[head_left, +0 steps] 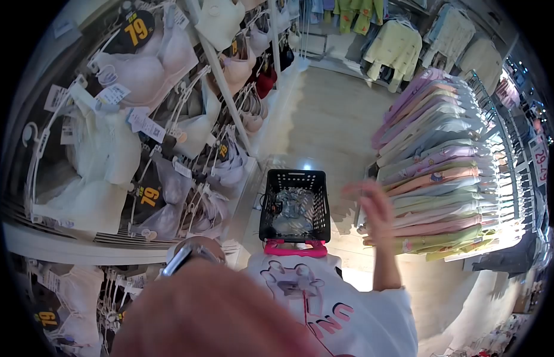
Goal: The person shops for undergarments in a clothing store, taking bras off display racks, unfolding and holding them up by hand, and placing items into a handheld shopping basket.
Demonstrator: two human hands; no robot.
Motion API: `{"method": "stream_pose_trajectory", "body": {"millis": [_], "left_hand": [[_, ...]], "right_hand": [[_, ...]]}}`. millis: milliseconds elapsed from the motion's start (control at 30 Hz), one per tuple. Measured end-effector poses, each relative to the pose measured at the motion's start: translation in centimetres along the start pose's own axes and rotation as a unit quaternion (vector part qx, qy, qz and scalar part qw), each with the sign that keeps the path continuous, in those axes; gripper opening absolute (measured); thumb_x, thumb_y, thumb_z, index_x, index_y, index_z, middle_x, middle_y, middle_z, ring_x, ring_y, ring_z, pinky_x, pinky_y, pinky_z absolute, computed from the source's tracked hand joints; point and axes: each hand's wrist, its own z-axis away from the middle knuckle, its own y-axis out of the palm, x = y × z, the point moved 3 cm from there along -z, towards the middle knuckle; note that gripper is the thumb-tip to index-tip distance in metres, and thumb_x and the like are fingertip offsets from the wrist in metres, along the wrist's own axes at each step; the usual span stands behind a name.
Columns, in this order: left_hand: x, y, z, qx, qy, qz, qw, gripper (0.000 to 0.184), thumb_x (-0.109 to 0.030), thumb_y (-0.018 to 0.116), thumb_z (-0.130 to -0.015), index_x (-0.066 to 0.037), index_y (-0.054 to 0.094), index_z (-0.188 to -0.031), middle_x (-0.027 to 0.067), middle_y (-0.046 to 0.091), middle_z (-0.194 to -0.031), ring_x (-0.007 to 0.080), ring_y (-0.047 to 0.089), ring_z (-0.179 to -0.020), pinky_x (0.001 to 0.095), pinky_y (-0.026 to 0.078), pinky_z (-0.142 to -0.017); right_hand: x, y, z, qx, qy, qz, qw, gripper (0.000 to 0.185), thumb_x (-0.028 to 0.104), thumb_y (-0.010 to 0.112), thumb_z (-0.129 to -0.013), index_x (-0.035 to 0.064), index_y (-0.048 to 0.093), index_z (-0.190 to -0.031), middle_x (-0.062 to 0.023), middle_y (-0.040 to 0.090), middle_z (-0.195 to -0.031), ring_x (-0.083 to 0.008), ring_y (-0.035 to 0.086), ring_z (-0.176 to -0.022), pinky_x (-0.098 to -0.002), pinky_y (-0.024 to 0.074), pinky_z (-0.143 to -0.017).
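My left hand [211, 309] is large and blurred at the bottom, very close to the camera. A watch [180, 259] sits on that wrist, and the fingers cannot be made out. My right hand [375, 205] is raised in the air at the right, blurred, with its fingers stretched leftward and nothing visible in them. Between the two hands, in front of my white printed shirt [324, 297], stands a black shopping basket [324, 205] with a pink handle [296, 249]. Shiny, clear-wrapped items [293, 205] lie inside it. Neither hand touches the basket.
Bras [140, 74] on hangers fill the wall rack at the left, with black "79" signs [137, 30]. A rail of pastel clothes [431, 166] stands close on the right. More tops [396, 50] hang at the back. A pale floor aisle [324, 113] runs ahead.
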Motion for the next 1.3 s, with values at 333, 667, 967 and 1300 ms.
{"method": "stream_pose_trajectory", "body": {"millis": [333,667,967,1300], "left_hand": [[-1.2,2.7,0.7,-0.004,0.069,0.034,0.997,0.045,-0.028,0.05,-0.092,-0.002,0.039,-0.127,0.0138,0.048,-0.12,0.0227,0.05,-0.104,0.0364,0.035,-0.091],[3.3,4.3,0.3,0.024,0.083,0.159,0.984,0.039,-0.028,0.044,-0.093,0.001,0.043,-0.12,0.0131,0.05,-0.113,0.0218,0.052,-0.095,0.0343,0.041,-0.082],[10.4,9.6,4.0,0.055,0.101,0.249,0.962,0.037,-0.027,0.039,-0.095,0.003,0.046,-0.115,0.0124,0.052,-0.107,0.0211,0.054,-0.087,0.0324,0.046,-0.074],[26.5,9.7,32.7,0.157,-0.42,-0.315,0.836,0.053,-0.028,0.063,-0.084,0.004,0.045,-0.122,0.0225,0.051,-0.117,0.0371,0.045,-0.114,0.0436,0.038,-0.094]], "right_hand": [[24.2,0.3,2.4,0.101,-0.493,-0.2,0.84,0.045,0.015,0.059,-0.084,0.0025,0.043,-0.124,-0.0125,0.044,-0.123,-0.0225,0.053,-0.1,-0.0375,0.0418,-0.092],[29.9,2.8,9.8,-0.009,-0.657,0.015,0.754,0.032,0.003,0.052,-0.086,-0.0041,0.049,-0.118,-0.0162,0.05,-0.12,-0.029,0.046,-0.118,-0.0408,0.0366,-0.104],[24.4,4.4,16.5,-0.337,-0.79,0.374,0.35,0.023,0.016,0.056,-0.088,0.0081,0.057,-0.109,-0.0048,0.058,-0.095,-0.0179,0.056,-0.089,-0.0332,0.0443,-0.079],[-3.7,1.9,19.3,-0.347,0.146,0.4,0.836,0.019,0.014,0.059,-0.082,0.001,0.056,-0.095,-0.016,0.054,-0.096,-0.0338,0.055,-0.089,-0.04,0.0455,-0.077]]}}
